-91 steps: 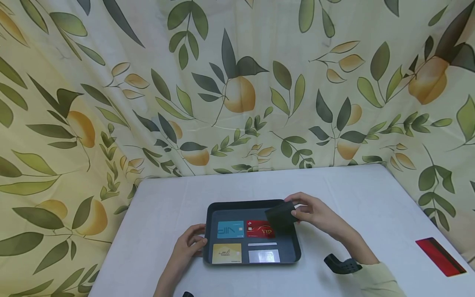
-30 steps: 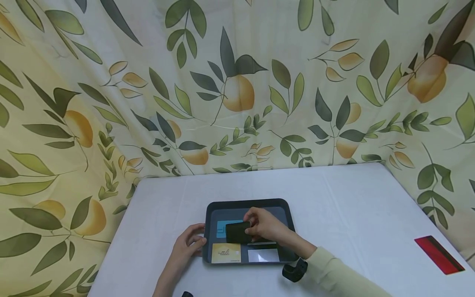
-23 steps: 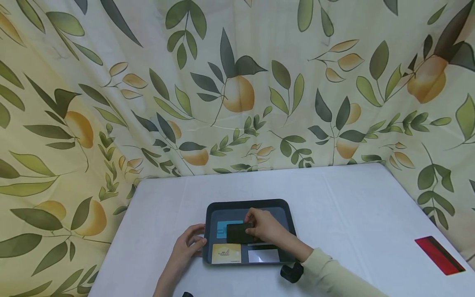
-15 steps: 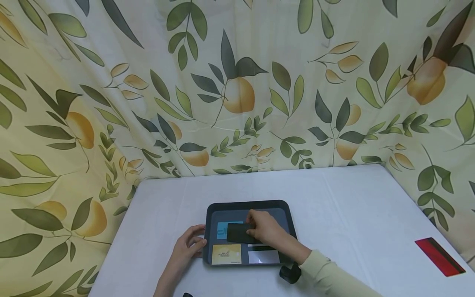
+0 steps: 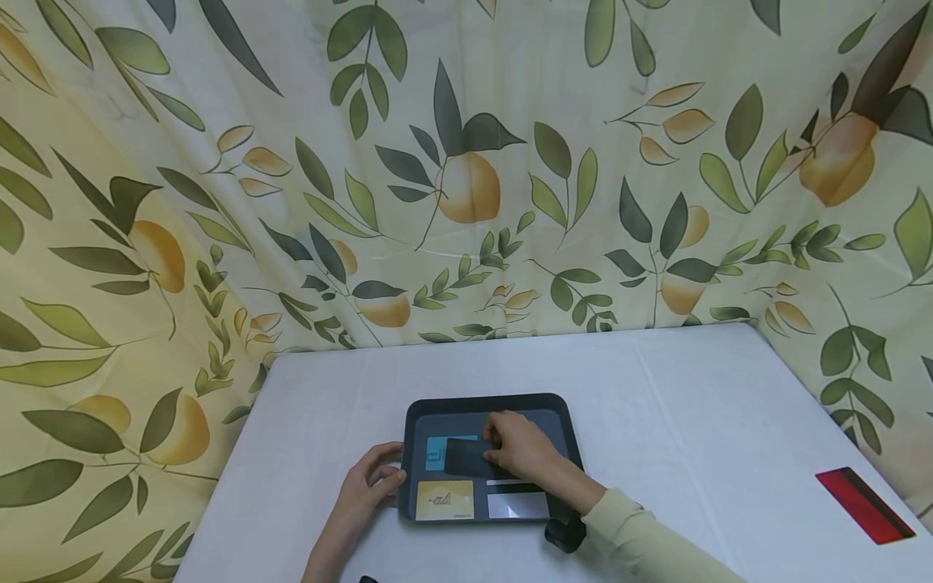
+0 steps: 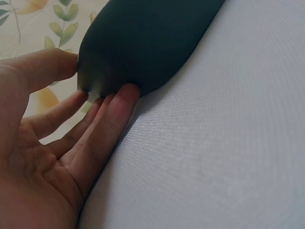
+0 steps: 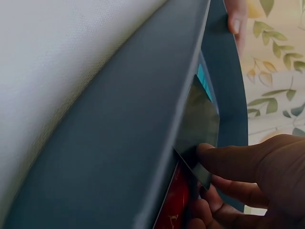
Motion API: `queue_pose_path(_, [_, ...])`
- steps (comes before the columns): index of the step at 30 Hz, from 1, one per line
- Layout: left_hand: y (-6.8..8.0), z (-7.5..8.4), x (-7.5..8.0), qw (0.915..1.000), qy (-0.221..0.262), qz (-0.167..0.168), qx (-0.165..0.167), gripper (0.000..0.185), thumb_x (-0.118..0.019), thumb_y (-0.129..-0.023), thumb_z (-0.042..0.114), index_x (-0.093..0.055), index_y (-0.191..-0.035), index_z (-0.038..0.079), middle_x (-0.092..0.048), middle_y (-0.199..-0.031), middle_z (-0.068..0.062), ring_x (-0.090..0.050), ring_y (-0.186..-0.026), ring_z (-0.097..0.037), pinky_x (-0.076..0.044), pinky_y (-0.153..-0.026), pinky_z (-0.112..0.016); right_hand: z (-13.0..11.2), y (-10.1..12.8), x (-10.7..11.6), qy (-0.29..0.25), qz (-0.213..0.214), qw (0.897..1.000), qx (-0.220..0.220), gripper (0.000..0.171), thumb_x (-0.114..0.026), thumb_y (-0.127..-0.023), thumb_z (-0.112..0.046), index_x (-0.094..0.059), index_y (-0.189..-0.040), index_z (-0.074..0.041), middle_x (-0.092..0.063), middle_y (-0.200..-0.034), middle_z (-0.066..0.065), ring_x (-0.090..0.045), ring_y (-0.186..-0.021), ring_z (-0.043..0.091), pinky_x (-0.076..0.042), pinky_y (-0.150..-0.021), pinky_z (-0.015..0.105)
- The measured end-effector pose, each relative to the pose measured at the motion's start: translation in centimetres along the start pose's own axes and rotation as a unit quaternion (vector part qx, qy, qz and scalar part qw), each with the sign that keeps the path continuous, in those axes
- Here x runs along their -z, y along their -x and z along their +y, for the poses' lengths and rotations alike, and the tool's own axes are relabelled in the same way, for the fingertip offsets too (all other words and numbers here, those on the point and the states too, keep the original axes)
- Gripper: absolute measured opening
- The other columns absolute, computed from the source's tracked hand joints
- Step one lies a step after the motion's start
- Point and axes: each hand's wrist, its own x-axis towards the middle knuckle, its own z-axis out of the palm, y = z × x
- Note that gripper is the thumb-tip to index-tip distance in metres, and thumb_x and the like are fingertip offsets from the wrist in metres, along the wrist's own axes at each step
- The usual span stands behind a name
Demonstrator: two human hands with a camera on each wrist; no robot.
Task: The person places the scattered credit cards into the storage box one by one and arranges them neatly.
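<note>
Black card held low over the tray

Your right hand (image 5: 523, 448) pinches the black card (image 5: 466, 457) by its right end, thumb and fingertips curled round the edge, and holds it flat and low over the middle of the dark tray (image 5: 487, 402). In the right wrist view the black card (image 7: 202, 124) sits tilted just above the red card (image 7: 176, 200), with the fingers (image 7: 228, 160) clamped on its near corner. It covers part of the blue card (image 5: 436, 450) and most of the red one; whether it touches them cannot be told.

Your left hand (image 5: 372, 475) rests on the counter (image 5: 692, 405) at the tray's left edge, its grip slack, with relaxed fingertips (image 6: 126, 93) touching the rim (image 6: 143, 43).

Along the tray's near edge lie a yellow card (image 5: 445, 500) at the left corner and a silver card (image 5: 518, 504) beside it. A red-and-black card (image 5: 864, 504) lies well apart near the counter's right edge.
</note>
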Motion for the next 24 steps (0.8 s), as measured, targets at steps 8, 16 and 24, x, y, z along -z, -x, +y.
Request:
queue_pose_path(8, [-0.07, -0.06, 0.03, 1.0000, 0.000, 0.000, -0.003, 0.056, -0.078, -0.092, 0.024, -0.058, -0.143, 0.011, -0.062, -0.140, -0.014, -0.067, -0.099, -0.017, -0.065, -0.075, -0.032, -0.15, -0.25, -0.28, 0.017, 0.000, 1.000, 0.014, 0.019, -0.086, -0.084, -0.006, -0.069, -0.093, -0.006, -0.061, -0.085, 0.005, -0.050, -0.074, 0.016, -0.046, -0.062, 0.031])
queue_pose_path(16, [-0.05, -0.07, 0.03, 1.0000, 0.003, -0.001, -0.001, 0.056, -0.078, -0.092, 0.024, -0.059, -0.143, 0.011, -0.062, -0.140, -0.015, -0.066, -0.100, -0.018, -0.065, -0.074, -0.033, -0.31, -0.37, -0.58, 0.041, 0.003, 0.999, 0.016, 0.019, -0.086, -0.084, -0.008, -0.070, -0.094, -0.007, -0.061, -0.085, 0.003, -0.051, -0.074, 0.015, -0.047, -0.060, 0.031])
queue_pose_path(24, [-0.05, -0.08, 0.03, 1.0000, 0.003, -0.002, -0.001, 0.056, -0.078, -0.092, 0.024, -0.058, -0.143, 0.012, -0.062, -0.142, -0.015, -0.066, -0.100, -0.018, -0.065, -0.074, -0.033, -0.53, -0.14, -0.63, 0.040, 0.006, 0.999, 0.018, 0.019, -0.086, -0.084, -0.006, -0.070, -0.093, -0.007, -0.061, -0.087, 0.004, -0.052, -0.074, 0.016, -0.048, -0.060, 0.033])
